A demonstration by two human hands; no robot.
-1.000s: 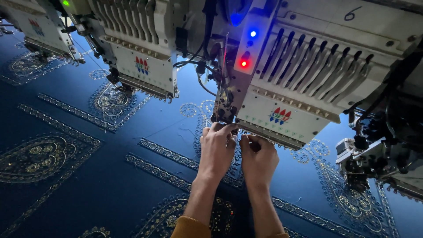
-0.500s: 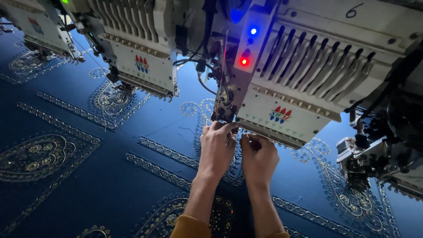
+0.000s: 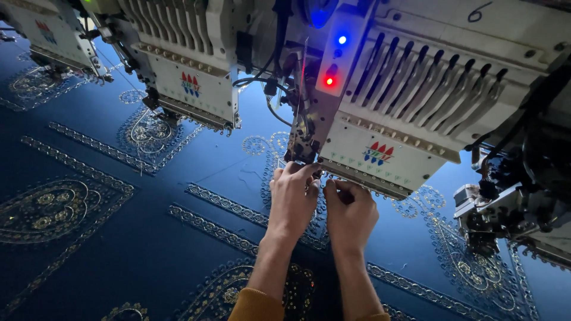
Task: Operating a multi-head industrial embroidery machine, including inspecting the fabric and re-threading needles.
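Both hands are raised to the underside of the nearest embroidery machine head (image 3: 410, 113), at its lower left corner where the needle assembly (image 3: 303, 139) hangs down. The left hand (image 3: 294, 199) has its fingers curled together, fingertips pressed up against the bottom of the needle assembly; what it pinches, if anything, is too small and dark to tell. The right hand (image 3: 350, 211) sits just beside it, touching or nearly touching it, with thumb and forefinger drawn together near the lower edge of the head's front plate (image 3: 380, 157). Whether a thread or needle lies between those fingertips cannot be told.

The needle assembly runs upright, its long axis pointing down toward the blue fabric (image 3: 178, 238) stretched flat below. The machine head's row of slotted levers (image 3: 428, 77) slants across from upper left to lower right. A red light (image 3: 329, 81) and a blue light (image 3: 342, 40) glow on a narrow panel above the hands.

The fabric carries pale stitched borders and medallions. A second machine head (image 3: 190, 83) stands to the left, well apart from the hands, and a third sits at the far left corner.
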